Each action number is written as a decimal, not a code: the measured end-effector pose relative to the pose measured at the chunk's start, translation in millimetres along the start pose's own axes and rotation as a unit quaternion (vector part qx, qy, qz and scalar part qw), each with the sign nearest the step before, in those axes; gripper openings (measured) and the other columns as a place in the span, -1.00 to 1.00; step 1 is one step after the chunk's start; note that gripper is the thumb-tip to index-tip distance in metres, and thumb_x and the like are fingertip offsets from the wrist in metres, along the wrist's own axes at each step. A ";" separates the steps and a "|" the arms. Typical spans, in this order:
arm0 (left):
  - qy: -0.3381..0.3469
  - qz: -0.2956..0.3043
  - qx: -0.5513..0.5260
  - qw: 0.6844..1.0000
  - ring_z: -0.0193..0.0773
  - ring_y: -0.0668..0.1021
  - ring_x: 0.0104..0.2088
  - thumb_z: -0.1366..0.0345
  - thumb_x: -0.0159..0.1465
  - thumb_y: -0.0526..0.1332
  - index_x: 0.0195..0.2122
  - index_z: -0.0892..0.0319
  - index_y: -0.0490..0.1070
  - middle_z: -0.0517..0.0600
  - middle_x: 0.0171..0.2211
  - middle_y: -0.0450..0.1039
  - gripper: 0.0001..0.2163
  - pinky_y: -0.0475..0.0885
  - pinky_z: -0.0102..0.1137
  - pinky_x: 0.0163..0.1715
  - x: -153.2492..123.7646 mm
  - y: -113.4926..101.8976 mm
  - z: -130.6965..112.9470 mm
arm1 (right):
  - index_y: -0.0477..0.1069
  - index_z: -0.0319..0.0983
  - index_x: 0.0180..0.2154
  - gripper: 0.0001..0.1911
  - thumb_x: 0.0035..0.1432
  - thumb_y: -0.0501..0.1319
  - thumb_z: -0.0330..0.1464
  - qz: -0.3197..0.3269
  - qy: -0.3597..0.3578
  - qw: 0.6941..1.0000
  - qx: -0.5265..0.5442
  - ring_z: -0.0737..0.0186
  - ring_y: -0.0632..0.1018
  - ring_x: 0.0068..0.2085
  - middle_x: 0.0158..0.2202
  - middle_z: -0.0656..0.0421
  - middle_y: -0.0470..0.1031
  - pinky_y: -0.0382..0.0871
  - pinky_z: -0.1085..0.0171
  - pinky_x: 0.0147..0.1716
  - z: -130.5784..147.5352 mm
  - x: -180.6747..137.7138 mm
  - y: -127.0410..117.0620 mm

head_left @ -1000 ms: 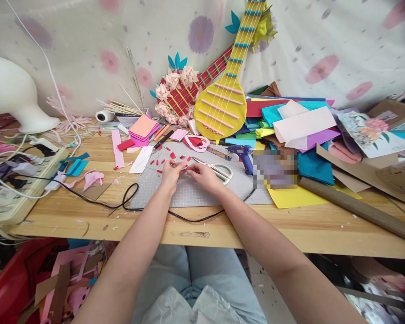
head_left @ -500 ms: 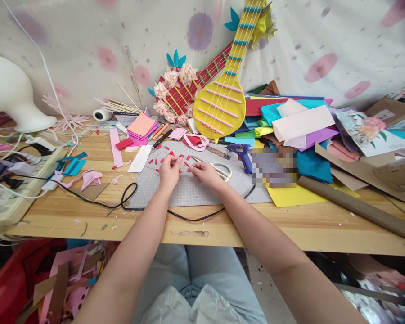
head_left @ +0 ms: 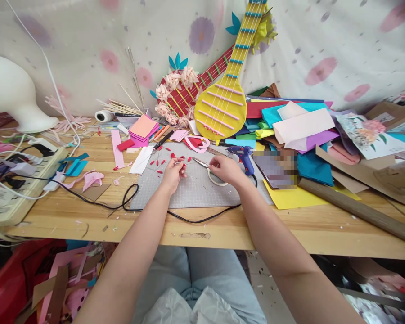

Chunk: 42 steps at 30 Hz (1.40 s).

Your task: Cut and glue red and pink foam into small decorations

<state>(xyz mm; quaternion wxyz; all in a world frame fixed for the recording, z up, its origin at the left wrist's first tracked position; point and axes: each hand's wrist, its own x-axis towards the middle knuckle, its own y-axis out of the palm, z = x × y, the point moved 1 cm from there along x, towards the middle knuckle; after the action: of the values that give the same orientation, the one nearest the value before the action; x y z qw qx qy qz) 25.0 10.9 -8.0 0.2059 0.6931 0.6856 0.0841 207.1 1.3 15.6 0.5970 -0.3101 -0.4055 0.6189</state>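
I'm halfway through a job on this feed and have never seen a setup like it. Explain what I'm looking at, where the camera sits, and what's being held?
There is no machine here: a person works with two bare hands, seen by one camera worn on the head, looking forward and down.

The left hand holds a small red piece. The right hand is at the scissors; whether it grips them is hard to tell.

Beneath is a grey cutting mat on a wooden table. More red bits lie on the mat, with a blue glue gun towards its right side. Behind the hands stands a yellow, stringed, instrument-shaped craft.
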 end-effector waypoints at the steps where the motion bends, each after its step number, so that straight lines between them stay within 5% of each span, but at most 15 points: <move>1: -0.011 0.003 -0.020 1.000 -0.50 0.27 -0.66 0.45 0.09 0.14 -0.38 0.18 0.23 -0.14 -0.61 0.26 -0.90 0.21 -0.58 -0.67 0.0 -0.6 -0.9 | 0.40 -0.26 -0.32 -0.79 0.02 0.16 -0.27 0.015 0.000 0.998 -0.058 0.17 0.44 -0.24 -0.26 0.06 0.47 0.23 0.29 -0.31 -5.8 -1.2 -2.9; 8: -0.045 0.022 -0.105 0.993 -0.50 0.30 -0.63 0.54 0.07 0.09 -0.38 0.19 0.22 -0.11 -0.56 0.30 -0.86 0.20 -0.58 -0.62 1.1 -4.8 -1.6 | 0.33 -0.38 -0.17 -0.68 0.05 0.09 -0.33 0.083 -0.022 0.971 -0.223 0.04 0.44 -0.11 -0.13 -0.13 0.42 0.24 0.23 -0.23 -15.9 -5.4 2.4; 18: -0.074 0.052 -0.173 0.981 -0.50 0.26 -0.66 0.59 0.03 0.04 -0.43 0.20 0.24 -0.10 -0.58 0.29 -0.84 0.17 -0.58 -0.63 4.2 -7.2 -2.5 | 0.23 -0.23 -0.23 -0.64 -0.06 0.20 -0.19 0.003 -0.026 1.000 0.014 0.26 0.43 -0.41 -0.37 0.16 0.45 0.18 0.35 -0.46 -27.4 -17.1 -7.4; 28: -0.104 0.037 -0.194 0.975 -0.50 0.24 -0.67 0.59 0.05 0.05 -0.44 0.19 0.25 -0.12 -0.63 0.25 -0.84 0.17 -0.59 -0.65 4.7 -6.9 -1.4 | 0.24 -0.20 -0.29 -0.62 0.00 0.14 -0.04 -0.018 -0.058 0.989 -0.137 0.16 0.45 -0.41 -0.42 0.12 0.49 0.01 0.29 -0.52 -5.1 -19.3 7.0; 42: -0.105 0.037 -0.180 0.977 -0.51 0.25 -0.68 0.58 0.06 0.05 -0.43 0.20 0.25 -0.12 -0.64 0.24 -0.85 0.18 -0.59 -0.66 2.0 -4.6 -2.1 | 0.25 -0.20 -0.25 -0.60 0.02 0.13 -0.03 -0.015 -0.059 0.985 -0.159 0.14 0.47 -0.37 -0.39 0.11 0.49 0.01 0.28 -0.52 -4.4 -18.0 5.7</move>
<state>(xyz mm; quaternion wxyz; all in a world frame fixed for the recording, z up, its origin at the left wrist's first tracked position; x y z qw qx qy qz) 20.1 13.1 -8.3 0.3947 0.6750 0.6074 0.1400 209.9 -15.7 6.7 0.5246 -0.3580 -0.5377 0.5545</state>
